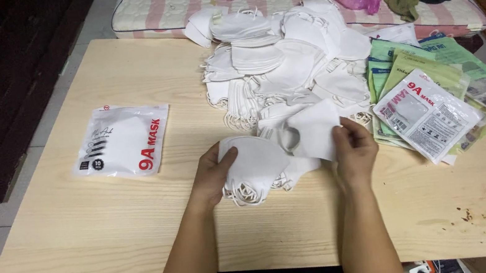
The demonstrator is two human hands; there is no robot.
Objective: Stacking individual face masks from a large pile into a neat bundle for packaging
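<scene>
White folded masks: the left hand [213, 175] grips a small stack [253, 169] near the front of the pale wood surface [112, 235]; the right hand [354, 150] pinches a single mask [316, 130] just beside it. Behind lies a loose pile [283, 62]; a sealed pack [121, 141] lies left.

Two bare forearms enter from the near edge, uncovered from elbow to wrist with no sleeve in view. The left hand [210, 175] and right hand [355, 153] wear no gloves, rings, watch or bracelet. The fingers [220, 154] are bare, with short nails.
</scene>
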